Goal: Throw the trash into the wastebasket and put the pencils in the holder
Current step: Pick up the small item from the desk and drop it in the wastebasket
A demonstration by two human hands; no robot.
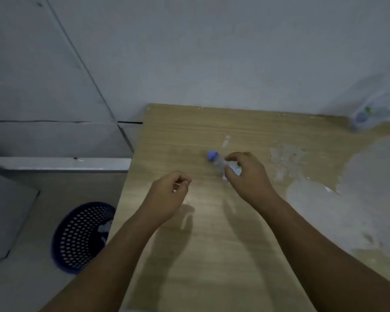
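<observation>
A clear plastic bottle (220, 162) with a blue cap lies on its side on the wooden table (212, 233). My right hand (249, 176) is curled over the bottle's body, fingers touching it. My left hand (167, 194) hovers just left of it with fingers loosely curled and nothing in them. A dark blue perforated wastebasket (77, 237) stands on the floor left of the table, with some pale trash inside. No pencils or holder are in view.
Another clear bottle with a blue cap (367, 115) lies blurred at the table's far right corner. The table's right side has worn, pale patches (358, 199). A small white scrap (226, 140) lies behind the near bottle. The wall runs along the table's far edge.
</observation>
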